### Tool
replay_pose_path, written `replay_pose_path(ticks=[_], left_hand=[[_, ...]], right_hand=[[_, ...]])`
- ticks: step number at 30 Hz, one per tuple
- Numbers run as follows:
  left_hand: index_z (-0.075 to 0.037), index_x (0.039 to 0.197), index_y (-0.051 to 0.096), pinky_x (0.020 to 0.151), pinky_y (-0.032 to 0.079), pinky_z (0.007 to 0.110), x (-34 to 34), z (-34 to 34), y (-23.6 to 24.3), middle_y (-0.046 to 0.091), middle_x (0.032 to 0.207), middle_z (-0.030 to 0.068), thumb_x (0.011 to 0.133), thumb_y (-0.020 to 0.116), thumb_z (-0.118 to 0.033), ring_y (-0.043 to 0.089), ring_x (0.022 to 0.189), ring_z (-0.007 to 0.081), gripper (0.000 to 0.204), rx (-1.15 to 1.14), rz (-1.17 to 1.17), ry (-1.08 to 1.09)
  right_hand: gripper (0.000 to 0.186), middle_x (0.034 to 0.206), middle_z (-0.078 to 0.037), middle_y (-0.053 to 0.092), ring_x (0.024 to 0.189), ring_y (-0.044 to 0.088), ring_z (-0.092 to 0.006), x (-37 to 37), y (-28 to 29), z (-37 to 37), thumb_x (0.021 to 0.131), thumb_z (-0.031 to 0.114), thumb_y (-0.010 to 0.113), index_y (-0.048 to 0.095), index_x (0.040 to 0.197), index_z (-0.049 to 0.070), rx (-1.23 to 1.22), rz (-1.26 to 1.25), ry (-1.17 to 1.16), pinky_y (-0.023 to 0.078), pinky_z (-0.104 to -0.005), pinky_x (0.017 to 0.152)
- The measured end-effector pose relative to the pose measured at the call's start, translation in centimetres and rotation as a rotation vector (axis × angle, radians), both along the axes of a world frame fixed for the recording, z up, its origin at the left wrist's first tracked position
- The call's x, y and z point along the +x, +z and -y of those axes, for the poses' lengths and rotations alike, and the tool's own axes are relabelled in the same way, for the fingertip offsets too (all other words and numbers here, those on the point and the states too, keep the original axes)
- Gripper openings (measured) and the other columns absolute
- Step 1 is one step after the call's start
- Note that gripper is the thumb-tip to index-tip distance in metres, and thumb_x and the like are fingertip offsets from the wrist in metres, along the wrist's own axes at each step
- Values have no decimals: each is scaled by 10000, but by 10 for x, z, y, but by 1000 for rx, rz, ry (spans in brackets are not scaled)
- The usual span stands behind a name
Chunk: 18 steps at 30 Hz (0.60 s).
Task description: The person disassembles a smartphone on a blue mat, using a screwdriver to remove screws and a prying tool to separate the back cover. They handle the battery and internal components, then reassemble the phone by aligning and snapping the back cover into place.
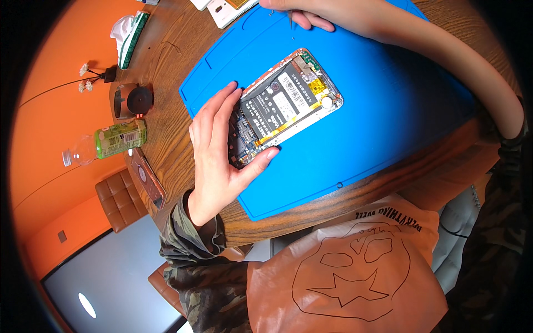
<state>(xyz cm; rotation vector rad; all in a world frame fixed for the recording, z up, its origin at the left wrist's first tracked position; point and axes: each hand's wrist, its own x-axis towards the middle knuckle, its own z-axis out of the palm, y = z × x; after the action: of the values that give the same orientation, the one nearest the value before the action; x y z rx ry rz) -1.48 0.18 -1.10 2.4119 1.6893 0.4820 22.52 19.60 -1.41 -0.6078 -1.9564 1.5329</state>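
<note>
My left hand (219, 152) grips the left end of an opened phone or small tablet (288, 105), fingers along its far edge and thumb at the near edge. Its black battery, circuit boards and yellow ribbon parts are exposed. It lies on a blue mat (294, 183). At the mat's far edge my right hand (311, 14) has its fingers curled, partly cut off by the frame's top; what it holds, if anything, is too small to make out. Just beyond the mat are white device parts (222, 14).
On the wooden table (164, 111) at the left stand a tissue pack (127, 39), flowers in a black holder (105, 75) and dark round containers (136, 102). A plastic bottle (119, 139) lies near a brown flat case (147, 180). Brown chairs (119, 202) and a large screen (105, 283) are beyond.
</note>
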Motion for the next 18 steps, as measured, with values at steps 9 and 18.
replay_pose_path(ticks=[9,18], left_hand=[[-2,1461,492,1104,339,488,0,0,0,476,1505,197,776,840,-488,469,1339,360,909,5,-4,-7],[-2,1459,493,1111,342,493,0,-1,0,478,1502,198,775,843,-483,471,1343,364,907,8,-4,-8]], right_hand=[[324,711,-58,623,658,581,-138,-9,-10,-7,1005,283,639,615,847,2,190,88,13,473,-296,625],[303,711,-58,627,668,584,-135,-7,-4,-6,1008,265,643,612,860,3,179,137,0,470,-291,625]])
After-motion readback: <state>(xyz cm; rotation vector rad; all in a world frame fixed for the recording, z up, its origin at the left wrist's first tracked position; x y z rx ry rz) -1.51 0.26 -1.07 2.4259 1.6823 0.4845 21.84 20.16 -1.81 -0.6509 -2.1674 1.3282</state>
